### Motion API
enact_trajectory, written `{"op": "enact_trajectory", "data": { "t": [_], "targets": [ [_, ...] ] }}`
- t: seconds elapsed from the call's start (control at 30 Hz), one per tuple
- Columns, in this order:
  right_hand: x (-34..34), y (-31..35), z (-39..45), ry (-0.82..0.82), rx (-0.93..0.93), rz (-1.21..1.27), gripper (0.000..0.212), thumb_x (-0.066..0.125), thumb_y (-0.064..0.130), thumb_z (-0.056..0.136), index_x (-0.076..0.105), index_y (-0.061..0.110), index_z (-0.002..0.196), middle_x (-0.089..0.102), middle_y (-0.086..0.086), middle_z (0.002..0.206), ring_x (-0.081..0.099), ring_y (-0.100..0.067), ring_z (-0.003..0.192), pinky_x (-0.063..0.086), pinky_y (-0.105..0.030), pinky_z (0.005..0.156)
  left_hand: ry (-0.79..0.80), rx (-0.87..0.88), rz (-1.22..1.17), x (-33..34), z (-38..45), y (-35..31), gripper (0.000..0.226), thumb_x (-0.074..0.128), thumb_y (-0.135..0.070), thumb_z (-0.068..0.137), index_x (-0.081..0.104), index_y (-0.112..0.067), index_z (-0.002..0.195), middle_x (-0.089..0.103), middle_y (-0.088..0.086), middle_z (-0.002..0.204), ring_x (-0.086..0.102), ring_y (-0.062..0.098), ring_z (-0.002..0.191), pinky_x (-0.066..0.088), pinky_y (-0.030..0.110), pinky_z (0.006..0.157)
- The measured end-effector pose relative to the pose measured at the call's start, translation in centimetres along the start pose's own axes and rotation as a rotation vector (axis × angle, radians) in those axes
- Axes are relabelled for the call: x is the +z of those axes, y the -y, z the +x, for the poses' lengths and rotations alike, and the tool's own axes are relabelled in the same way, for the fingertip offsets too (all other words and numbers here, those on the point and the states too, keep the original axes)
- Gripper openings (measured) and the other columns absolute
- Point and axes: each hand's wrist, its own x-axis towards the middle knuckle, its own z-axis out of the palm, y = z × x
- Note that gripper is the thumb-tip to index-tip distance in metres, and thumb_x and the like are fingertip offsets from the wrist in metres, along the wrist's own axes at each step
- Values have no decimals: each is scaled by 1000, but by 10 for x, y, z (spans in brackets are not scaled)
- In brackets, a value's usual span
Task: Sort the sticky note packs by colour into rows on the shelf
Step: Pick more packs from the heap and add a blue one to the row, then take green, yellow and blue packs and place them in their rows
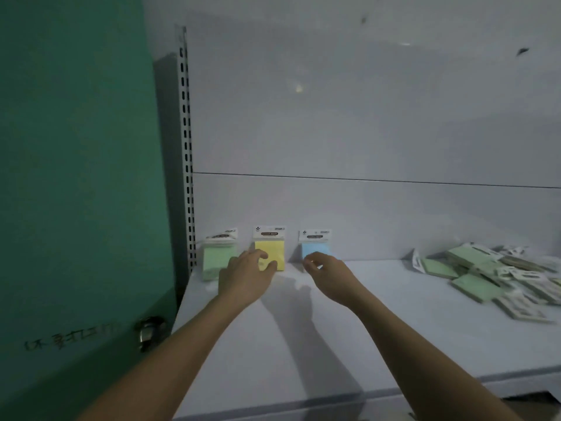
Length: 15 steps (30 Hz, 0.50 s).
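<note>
Three packs lean against the back panel (364, 141) as row heads: green pack (216, 262), yellow pack (273, 250), blue pack (315, 249). My left hand (247, 273) steadies the yellow one with fingers curled on it; my right hand (326, 268) pinches the blue's lower edge. The unsorted pile (491, 275) waits well apart on the shelf (334, 344).

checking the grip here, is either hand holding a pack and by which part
The left hand has its fingers on the lower front of the yellow pack. The right hand is at the blue pack's lower edge; whether either truly grips cannot be told.
</note>
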Motion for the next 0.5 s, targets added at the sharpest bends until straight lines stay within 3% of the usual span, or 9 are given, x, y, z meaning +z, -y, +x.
{"op": "enact_trajectory", "data": {
  "t": [0.2,0.5],
  "targets": [
    [-97,-89,-84,-4,21,-109,43,38,49,96,58,26,127,60,2,131,57,-18,114,45,-37,98,133,-13,-43,50,-63,-115,54,37,-67,85,56,-37,125,56,-5,136,53,22,121,42,42,101],
    [-227,-227,-176,-3,168,-128,48,36,58,94,56,30,127,58,5,132,56,-15,115,46,-38,95,306,108,-11,143,-131,-289,58,34,-70,85,52,-38,130,55,-8,137,51,20,123,37,44,105]
  ]
}}
